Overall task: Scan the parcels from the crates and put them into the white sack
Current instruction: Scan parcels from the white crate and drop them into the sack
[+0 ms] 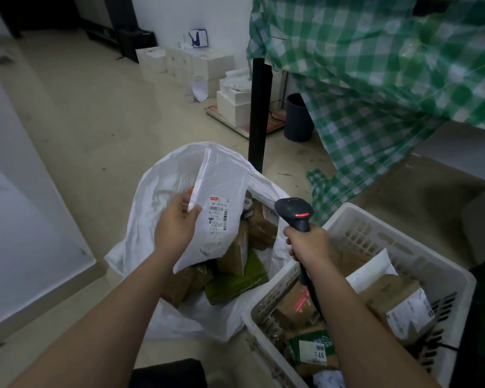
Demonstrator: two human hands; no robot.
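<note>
Green checked cloth (pixel 375 65) hangs top right, black pole (pixel 259 107) just behind white sack (pixel 151 197). White crate (pixel 431 264) right of sack, parcels inside. Left hand (pixel 177 222) pinches white parcel (pixel 216 208) over the sack mouth. Right hand (pixel 308 242) grips scanner (pixel 294 214), red light on. Floor left open.

Dim, flat indoor light; soft shadows; wide-angle bending at edges; slight blur.

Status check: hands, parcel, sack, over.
Left hand holds white parcel over open sack. Right hand grips scanner, red light on. Nothing blocking.
</note>
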